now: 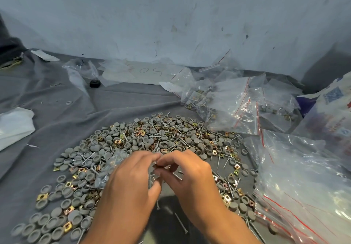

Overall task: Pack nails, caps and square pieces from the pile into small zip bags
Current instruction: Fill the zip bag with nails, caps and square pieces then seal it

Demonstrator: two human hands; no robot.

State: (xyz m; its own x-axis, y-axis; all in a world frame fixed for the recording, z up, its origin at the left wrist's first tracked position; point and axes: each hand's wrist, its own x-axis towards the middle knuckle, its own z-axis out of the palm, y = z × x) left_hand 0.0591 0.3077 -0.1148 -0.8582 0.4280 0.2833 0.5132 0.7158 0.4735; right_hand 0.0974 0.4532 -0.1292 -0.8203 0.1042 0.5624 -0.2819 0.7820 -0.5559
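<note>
Grey cloth (pixel 57 114) is covering the surface and is carrying the pile (pixel 144 149), a wide spread of grey caps (pixel 199 141), steel nails (pixel 220 161) and brass-coloured square pieces (pixel 117 142) lying mixed together. Both hands are working over the near middle of the pile. The left hand (pixel 131 175) is curling its fingers round a bundle of nails (pixel 152 182) held upright, and a small clear zip bag (pixel 112 166) appears to be lying against or under its fingers; whether the hand is holding the bag cannot be told. The right hand (pixel 190 173) is pinching a small piece between thumb and forefinger and is bringing it to the fingertips of the left hand, which it is touching.

Filled bags (pixel 218 107) are lying beyond the pile to the right, and a stack of empty bags (pixel 296 177) is lying at the right edge, just beside the pile.

Handling notes, as judgement: the nails are stiff, slim and likely to slip, so they are best gripped in a bunch at mid-shank with the points facing away from the palm. The caps are light and hollow, and are easiest pinched by the rim. The square pieces are thin and flat, and are best lifted by an edge. The bag film is soft and slick, and should be held at the mouth.
</note>
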